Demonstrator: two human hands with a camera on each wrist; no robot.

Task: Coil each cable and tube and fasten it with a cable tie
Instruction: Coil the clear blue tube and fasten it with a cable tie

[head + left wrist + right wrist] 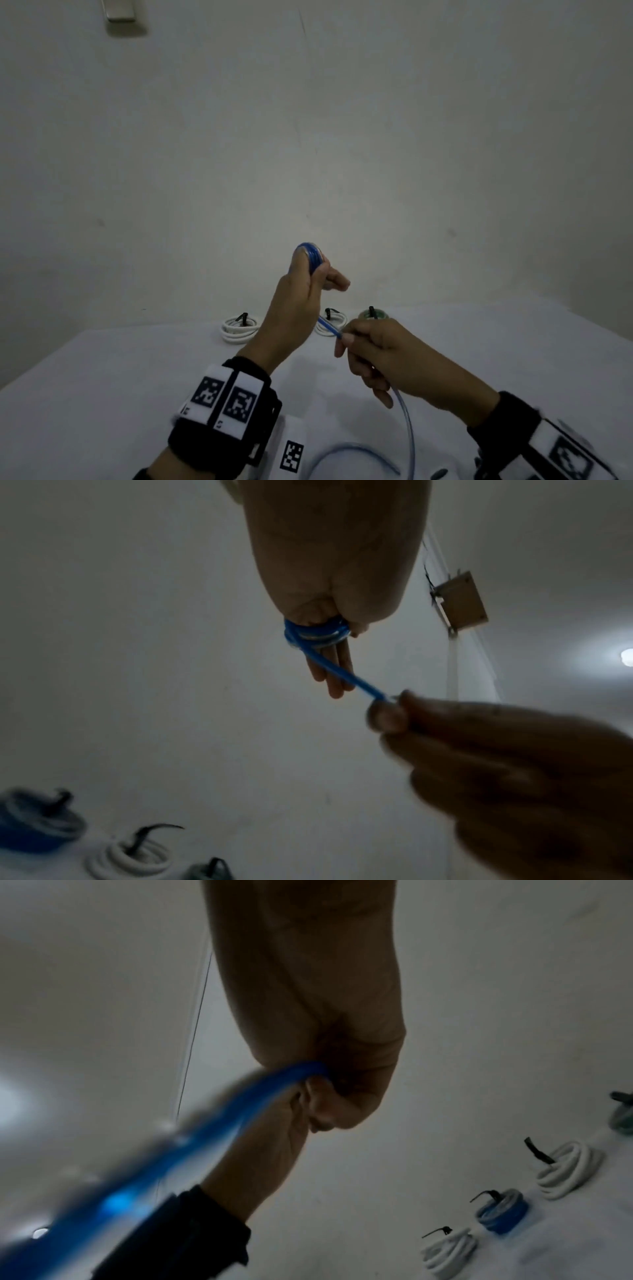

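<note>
A blue tube is wound in a small coil [311, 256] round the fingers of my raised left hand [301, 291], whose thumb presses on the turns. In the left wrist view the coil [316, 634] sits at the base of straight fingers [337, 674]. A taut stretch of tube [329, 327] runs down to my right hand [370, 353], which grips it in curled fingers just right of the left wrist. In the right wrist view the tube [212, 1123] leaves that fist [335, 1085]. The slack tube [407, 428] hangs down and loops on the table.
On the white-covered table [102, 394], tied coils lie in a row near the wall: a white one [239, 327], another white one [330, 323], a green one [373, 314]. A blue tied coil [502, 1215] shows in the right wrist view. Black ties stick up from each.
</note>
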